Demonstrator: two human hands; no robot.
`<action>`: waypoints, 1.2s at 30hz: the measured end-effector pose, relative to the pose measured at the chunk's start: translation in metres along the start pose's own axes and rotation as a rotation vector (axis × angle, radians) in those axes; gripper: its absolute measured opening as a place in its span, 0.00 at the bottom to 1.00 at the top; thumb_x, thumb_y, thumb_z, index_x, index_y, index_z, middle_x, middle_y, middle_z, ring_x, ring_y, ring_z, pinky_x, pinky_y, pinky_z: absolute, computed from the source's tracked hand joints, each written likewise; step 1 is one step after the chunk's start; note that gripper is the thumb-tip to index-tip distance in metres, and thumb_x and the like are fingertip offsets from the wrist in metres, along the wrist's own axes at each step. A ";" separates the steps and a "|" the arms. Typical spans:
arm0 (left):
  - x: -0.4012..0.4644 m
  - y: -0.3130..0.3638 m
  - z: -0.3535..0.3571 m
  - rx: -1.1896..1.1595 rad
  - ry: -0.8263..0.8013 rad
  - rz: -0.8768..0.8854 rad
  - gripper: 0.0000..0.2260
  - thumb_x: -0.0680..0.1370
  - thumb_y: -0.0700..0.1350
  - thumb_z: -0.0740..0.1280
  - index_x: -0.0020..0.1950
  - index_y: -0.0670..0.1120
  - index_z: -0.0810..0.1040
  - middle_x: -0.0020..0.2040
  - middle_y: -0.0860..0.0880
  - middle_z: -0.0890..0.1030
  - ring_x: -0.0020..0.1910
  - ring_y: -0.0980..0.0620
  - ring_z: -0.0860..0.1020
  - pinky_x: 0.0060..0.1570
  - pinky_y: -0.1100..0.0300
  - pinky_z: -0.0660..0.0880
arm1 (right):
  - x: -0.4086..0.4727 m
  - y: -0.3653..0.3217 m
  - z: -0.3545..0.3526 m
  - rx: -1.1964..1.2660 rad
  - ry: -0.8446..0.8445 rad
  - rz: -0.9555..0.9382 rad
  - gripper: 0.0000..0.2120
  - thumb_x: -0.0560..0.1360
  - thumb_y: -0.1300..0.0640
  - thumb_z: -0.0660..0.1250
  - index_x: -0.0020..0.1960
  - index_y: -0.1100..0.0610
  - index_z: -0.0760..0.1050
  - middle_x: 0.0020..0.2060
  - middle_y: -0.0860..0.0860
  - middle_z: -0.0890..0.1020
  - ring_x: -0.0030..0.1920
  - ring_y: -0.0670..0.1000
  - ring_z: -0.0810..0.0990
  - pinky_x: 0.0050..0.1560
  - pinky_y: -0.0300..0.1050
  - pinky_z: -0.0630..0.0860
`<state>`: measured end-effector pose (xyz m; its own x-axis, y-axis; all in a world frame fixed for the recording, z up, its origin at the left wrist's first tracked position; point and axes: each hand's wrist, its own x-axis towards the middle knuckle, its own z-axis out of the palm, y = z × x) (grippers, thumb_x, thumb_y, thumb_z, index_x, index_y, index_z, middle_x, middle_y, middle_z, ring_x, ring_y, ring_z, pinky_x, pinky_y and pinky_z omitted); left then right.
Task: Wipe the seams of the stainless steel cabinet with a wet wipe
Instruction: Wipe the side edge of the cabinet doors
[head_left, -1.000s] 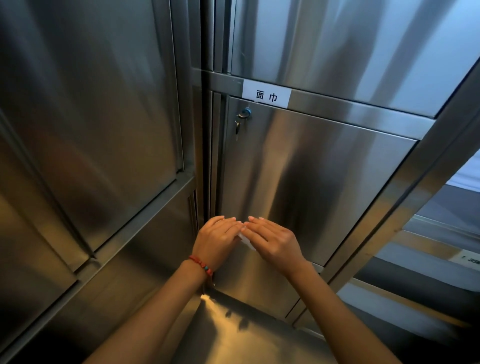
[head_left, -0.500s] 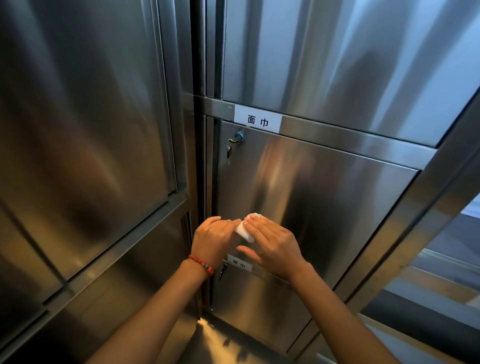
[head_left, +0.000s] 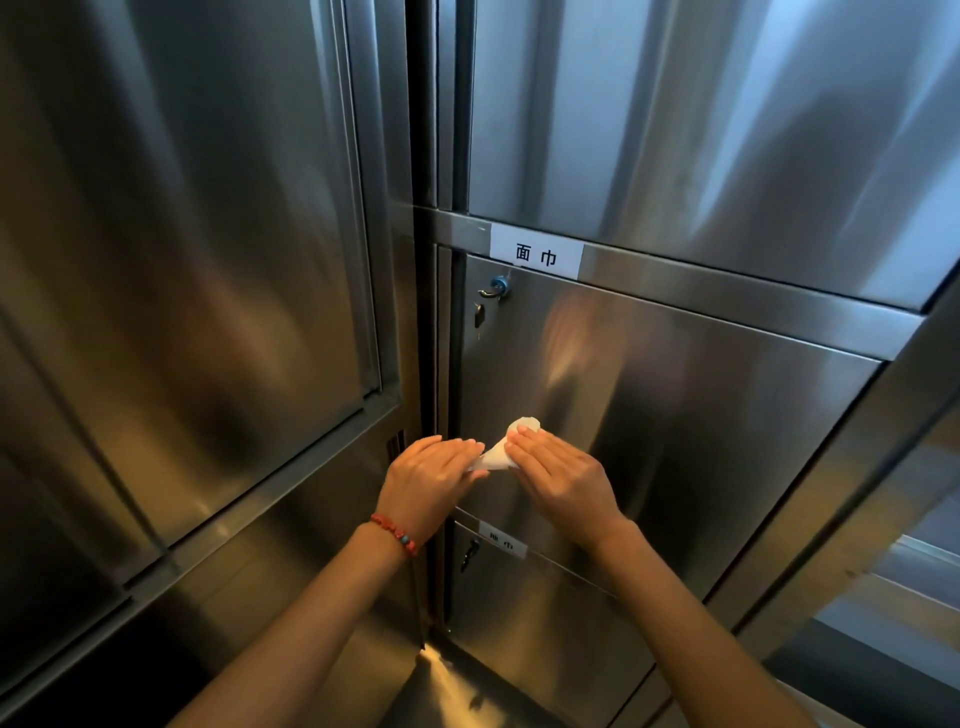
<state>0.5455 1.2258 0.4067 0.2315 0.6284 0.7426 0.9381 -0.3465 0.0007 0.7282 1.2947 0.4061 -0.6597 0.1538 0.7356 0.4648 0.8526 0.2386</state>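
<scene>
A: Starting at nine o'clock, what stands there?

B: A large steel door panel (head_left: 182, 234), and at its right edge the dark vertical seam (head_left: 423, 364) of the stainless steel cabinet (head_left: 727, 415).

A: And the hands?

B: The left hand (head_left: 434, 480), with a red bead bracelet (head_left: 393, 533) on its wrist, lies at about six o'clock from the white label (head_left: 536, 254). Its fingers are nearly straight, the tips pressing the wet wipe (head_left: 501, 452).

A: Where is the wipe?

B: Between both hands, against the lower door, just at three o'clock of the seam.

A: The right hand?

B: The right hand (head_left: 558, 475) holds the wipe's other end; its fingers lie over it, slightly bent. A key (head_left: 493, 291) sits in the lock at twelve o'clock from the wipe.
</scene>
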 end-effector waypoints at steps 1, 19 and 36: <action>0.000 -0.003 -0.002 0.018 0.002 0.003 0.17 0.61 0.42 0.80 0.47 0.41 0.84 0.42 0.45 0.85 0.40 0.50 0.84 0.42 0.53 0.80 | 0.002 0.001 0.000 0.002 0.004 -0.006 0.21 0.59 0.60 0.81 0.50 0.63 0.82 0.48 0.57 0.84 0.48 0.54 0.84 0.44 0.49 0.82; 0.038 -0.028 0.000 0.006 -0.002 0.102 0.25 0.56 0.42 0.82 0.51 0.39 0.83 0.50 0.42 0.83 0.48 0.46 0.83 0.46 0.51 0.79 | 0.039 0.020 0.001 0.012 0.064 -0.011 0.21 0.58 0.60 0.82 0.50 0.62 0.83 0.48 0.57 0.84 0.48 0.54 0.84 0.44 0.48 0.82; 0.095 -0.041 -0.035 -0.025 0.348 0.155 0.16 0.66 0.41 0.74 0.50 0.35 0.82 0.47 0.39 0.83 0.46 0.43 0.83 0.47 0.48 0.78 | 0.105 0.034 -0.015 -0.044 0.235 -0.039 0.22 0.62 0.56 0.79 0.52 0.65 0.81 0.49 0.59 0.84 0.50 0.57 0.83 0.49 0.51 0.80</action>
<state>0.5197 1.2754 0.5001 0.2651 0.2948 0.9181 0.8911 -0.4386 -0.1164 0.6834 1.3321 0.5003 -0.5243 -0.0040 0.8515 0.4703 0.8322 0.2935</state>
